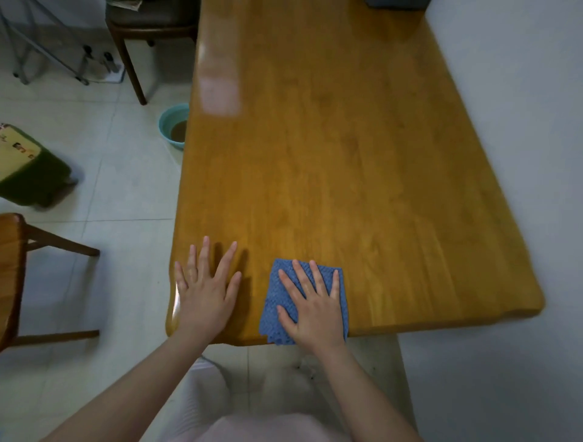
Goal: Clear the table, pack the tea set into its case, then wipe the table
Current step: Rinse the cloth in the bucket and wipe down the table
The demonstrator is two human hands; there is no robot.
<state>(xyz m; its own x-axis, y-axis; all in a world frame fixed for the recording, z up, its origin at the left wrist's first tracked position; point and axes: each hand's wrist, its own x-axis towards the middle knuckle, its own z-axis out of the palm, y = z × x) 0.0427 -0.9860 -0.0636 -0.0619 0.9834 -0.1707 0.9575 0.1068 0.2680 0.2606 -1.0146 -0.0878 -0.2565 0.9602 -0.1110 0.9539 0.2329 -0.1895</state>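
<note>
Table (347,173): we see a long wooden top, bare across nearly all its length, so we judge the clearing and packing done and the wiping under way.
Far end: a dark object (394,3) sits at the table's far edge, cut off by the frame. It may be the tea set's case, but we cannot tell from so little of it.
Basin (168,126): a teal bowl of brownish liquid stands on the floor just beside the table's left edge, partly tucked under it.
Cloth (276,295): the blue cloth lies folded on the near end of the table, its lower edge hanging a little past the near edge.
Right hand (315,309): it lies flat on the cloth, fingers straight and spread, pressing rather than gripping.
Left hand (205,299): it rests flat on the bare wood at the near left corner, fingers spread, holding nothing, apart from the cloth.
Risk, cloth: with only a flat palm on it, we think a fast stroke could let the folds bunch or slide out from under the hand, or drop off the near edge.
Risk, basin: a wipe carried over the left edge could send crumbs or drips toward it, and a step to that side could tip it.
Risk, coverage: the far end lies well beyond the hands, and we expect it gets missed unless the person moves along.
</note>
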